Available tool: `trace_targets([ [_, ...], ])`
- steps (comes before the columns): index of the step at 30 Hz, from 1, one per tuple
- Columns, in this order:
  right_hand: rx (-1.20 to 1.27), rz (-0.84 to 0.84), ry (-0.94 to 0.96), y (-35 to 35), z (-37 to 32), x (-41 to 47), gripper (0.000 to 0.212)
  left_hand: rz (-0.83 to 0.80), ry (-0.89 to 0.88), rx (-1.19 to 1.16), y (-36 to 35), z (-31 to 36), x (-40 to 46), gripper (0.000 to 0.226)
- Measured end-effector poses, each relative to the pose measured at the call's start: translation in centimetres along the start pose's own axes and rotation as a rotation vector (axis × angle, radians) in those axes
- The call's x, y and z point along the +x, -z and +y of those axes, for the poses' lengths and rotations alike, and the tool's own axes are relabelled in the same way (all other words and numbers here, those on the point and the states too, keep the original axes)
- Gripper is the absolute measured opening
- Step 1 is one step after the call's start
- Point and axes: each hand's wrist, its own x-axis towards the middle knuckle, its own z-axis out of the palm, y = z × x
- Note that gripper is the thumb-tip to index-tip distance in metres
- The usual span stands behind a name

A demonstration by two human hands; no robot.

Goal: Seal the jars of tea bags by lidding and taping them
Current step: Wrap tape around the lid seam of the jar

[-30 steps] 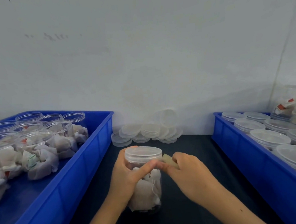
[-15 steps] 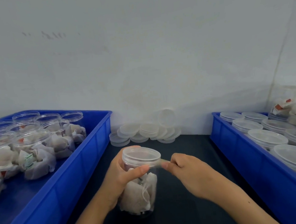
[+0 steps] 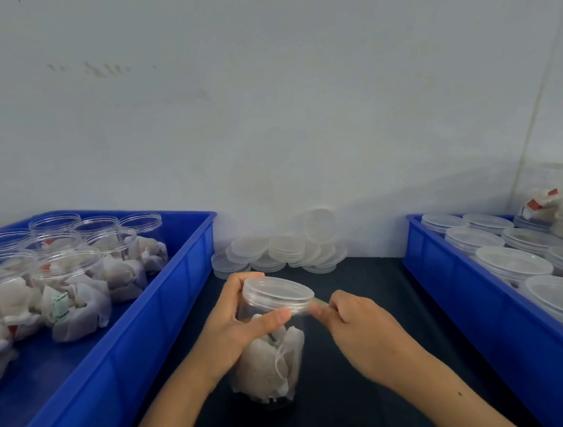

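A clear plastic jar [image 3: 270,362] of white tea bags stands tilted on the dark table, a clear lid [image 3: 277,291] on top. My left hand [image 3: 235,324] grips the jar just under the lid, thumb across the front. My right hand [image 3: 349,320] pinches a strip of clear tape [image 3: 318,302] that runs from the lid's right rim to my fingers.
A blue bin [image 3: 166,314] on the left holds several open jars of tea bags [image 3: 74,288]. Another blue bin [image 3: 481,304] on the right holds several lidded jars [image 3: 512,263]. Loose clear lids [image 3: 277,251] lie piled against the wall behind the jar.
The jar has tilted and turned in my left hand. My right hand has drawn away from the lid to the right, and the tape now shows stretched between lid and fingers.
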Motion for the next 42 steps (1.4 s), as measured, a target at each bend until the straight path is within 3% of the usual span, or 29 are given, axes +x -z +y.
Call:
trace_targets([
  [3, 0.014, 0.010, -0.015, -0.6, 0.1, 0.1, 0.041, 0.023, 0.033, 0.084, -0.8, 0.3, -0.1, 0.099],
  [8, 0.150, 0.019, -0.043, -1.4, 0.1, 0.3, 0.045, 0.278, 0.056, 0.255, -2.2, 0.4, 0.0, 0.119],
  [16, 0.194, 0.001, 0.024, -0.8, 0.5, 0.5, 0.046, 0.342, 0.028, 0.239, -2.8, 0.0, 0.2, 0.097],
  [25, 0.352, -0.190, -0.038, 0.1, 1.0, 0.8, 0.033, 0.362, -0.009, 0.548, -2.6, 1.1, -0.1, 0.092],
  [28, 0.369, -0.129, -0.091, -0.4, 0.8, 0.8, 0.036, 0.348, -0.025, 0.591, -2.5, 1.3, -0.2, 0.089],
  [34, -0.045, 0.105, -0.048, -0.9, 0.7, 0.3, 0.031, 0.378, -0.045, 0.728, -3.2, 1.5, -0.1, 0.092],
  [42, 0.149, 0.083, -0.078, -1.7, 0.4, 0.5, 0.042, 0.444, 0.012, 0.776, -2.8, 1.3, 0.2, 0.098],
])
